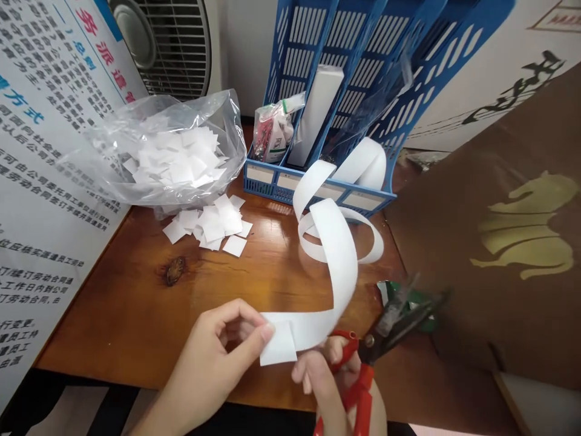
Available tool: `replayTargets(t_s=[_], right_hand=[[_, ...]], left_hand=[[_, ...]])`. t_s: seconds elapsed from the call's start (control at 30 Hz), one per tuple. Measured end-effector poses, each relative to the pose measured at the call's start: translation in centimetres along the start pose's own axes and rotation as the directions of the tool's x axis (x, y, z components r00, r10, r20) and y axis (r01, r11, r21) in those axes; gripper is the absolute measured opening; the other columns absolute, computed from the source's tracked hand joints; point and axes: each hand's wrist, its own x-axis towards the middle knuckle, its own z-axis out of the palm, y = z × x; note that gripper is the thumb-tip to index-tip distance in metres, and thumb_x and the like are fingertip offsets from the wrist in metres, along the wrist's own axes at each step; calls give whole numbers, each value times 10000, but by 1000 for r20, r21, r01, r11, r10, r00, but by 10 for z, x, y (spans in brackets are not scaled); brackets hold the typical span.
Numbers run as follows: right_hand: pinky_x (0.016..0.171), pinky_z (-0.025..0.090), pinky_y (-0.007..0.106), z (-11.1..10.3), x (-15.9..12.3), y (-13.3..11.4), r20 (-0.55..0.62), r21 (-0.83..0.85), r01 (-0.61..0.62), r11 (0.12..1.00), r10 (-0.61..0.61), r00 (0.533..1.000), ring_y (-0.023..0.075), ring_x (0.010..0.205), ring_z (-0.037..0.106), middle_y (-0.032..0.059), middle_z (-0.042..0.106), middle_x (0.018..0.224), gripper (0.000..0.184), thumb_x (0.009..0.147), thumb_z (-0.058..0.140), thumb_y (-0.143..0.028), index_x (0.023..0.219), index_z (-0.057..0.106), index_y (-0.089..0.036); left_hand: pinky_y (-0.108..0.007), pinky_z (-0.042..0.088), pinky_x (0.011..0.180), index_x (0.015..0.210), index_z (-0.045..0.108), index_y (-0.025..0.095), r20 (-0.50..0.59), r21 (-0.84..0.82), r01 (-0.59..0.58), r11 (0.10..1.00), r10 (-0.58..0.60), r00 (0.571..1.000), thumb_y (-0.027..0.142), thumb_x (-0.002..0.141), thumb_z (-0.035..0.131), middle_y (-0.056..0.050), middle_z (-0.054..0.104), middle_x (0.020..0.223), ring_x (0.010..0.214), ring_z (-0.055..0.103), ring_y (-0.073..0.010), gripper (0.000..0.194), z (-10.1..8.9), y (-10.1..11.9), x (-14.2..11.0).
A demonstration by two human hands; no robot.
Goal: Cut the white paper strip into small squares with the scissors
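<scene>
Meanwhile left hand (213,357) pinches curling white paper strip (338,254) (smooth), right hand (333,378) grips red-handled scissors (376,345)

head cam | looks forward-down | close over wooden table (136,315)

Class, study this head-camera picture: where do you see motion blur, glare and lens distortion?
Head view: the scissors blades are smeared by motion blur, while the right hand and left hand stay fairly sharp; glare streaks the plastic bag and the varnished table; the blue file rack leans from wide-angle distortion.
</scene>
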Motion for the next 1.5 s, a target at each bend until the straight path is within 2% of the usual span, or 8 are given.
replayTargets(t_s=[0.17,0.33,0.57,0.77,0.9,1.03,1.13,1.5], right_hand=[[634,522,284,7,9,4,-154,-126,-17,992,-2,988,149,530,582,-68,568,571,463,806,821,-499,798,430,-252],[637,575,319,13,12,14,-304,-235,-69,970,-6,953,214,615,689,25,685,680,410,726,880,-449,870,619,-167],[510,504,293,5,29,35,-156,-42,74,996,-80,985,175,479,610,-29,611,522,383,763,872,-409,751,547,-205],[552,499,299,10,34,37,-49,101,101,990,-96,994,146,474,549,-75,563,533,326,774,875,-317,862,579,-210],[550,470,281,16,33,40,-153,116,108,987,-90,984,153,529,561,-68,570,566,306,782,869,-288,926,613,-199],[532,459,286,12,38,46,-141,97,169,981,-155,978,161,523,563,-61,576,561,318,762,882,-293,919,623,-195],[554,488,312,12,37,44,-100,72,168,983,-161,982,171,520,568,-61,542,522,294,783,865,-330,822,604,-200],[636,577,376,14,31,33,-98,-54,126,991,-131,987,263,669,694,0,596,543,298,788,841,-418,783,653,-187]], left_hand=[[-206,482,672,818,686,207,-24,109,-120,987,123,992,408,954,662,4,687,791,722,630,-130,244,0,-4,-6],[-199,560,724,810,679,203,-98,32,-117,993,120,988,367,929,683,-49,711,1209,878,706,-145,203,-1,-1,-1],[-163,532,639,863,753,214,-66,61,-117,991,121,990,379,923,716,-3,763,771,691,690,-114,179,-4,-3,12],[-151,568,709,874,781,233,-145,126,-272,954,289,946,278,906,735,4,804,879,757,731,-108,72,7,-9,13],[-168,602,721,1170,754,241,-142,-104,-130,986,114,983,265,810,833,-11,810,914,778,743,-128,370,16,-12,16],[-145,563,614,913,833,172,-11,-254,44,966,-49,999,295,758,883,-31,787,730,640,692,-109,204,15,-9,23],[-132,526,569,803,845,167,-22,-297,67,952,-77,997,269,703,925,-31,779,669,569,644,-89,164,13,-6,25],[-187,542,583,940,867,184,27,-269,96,958,-92,995,345,755,896,-66,808,786,665,658,-134,246,4,-4,23]])
